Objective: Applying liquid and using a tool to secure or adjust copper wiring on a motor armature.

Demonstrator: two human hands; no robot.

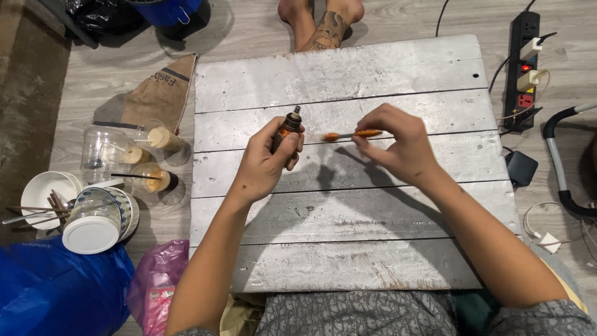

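L. hand [266, 163] grips a small dark bottle [287, 126] upright, cap off, above the grey plank board [348, 74]. R. hand [398, 142] pinches an orange-smeared thin stick [352, 134] just beside the neck. Judged mid-job: bottle opened, stick loaded; nothing visibly applied yet.

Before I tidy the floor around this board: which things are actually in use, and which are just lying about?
In use:
- small dark bottle in the left hand
- orange-coated stick pinched by the right hand
- whitewashed plank board beneath them

Lying about:
- plastic cups
- bowls with chopsticks
- white-lidded jar
- power strip
- blue bag
- pink bag
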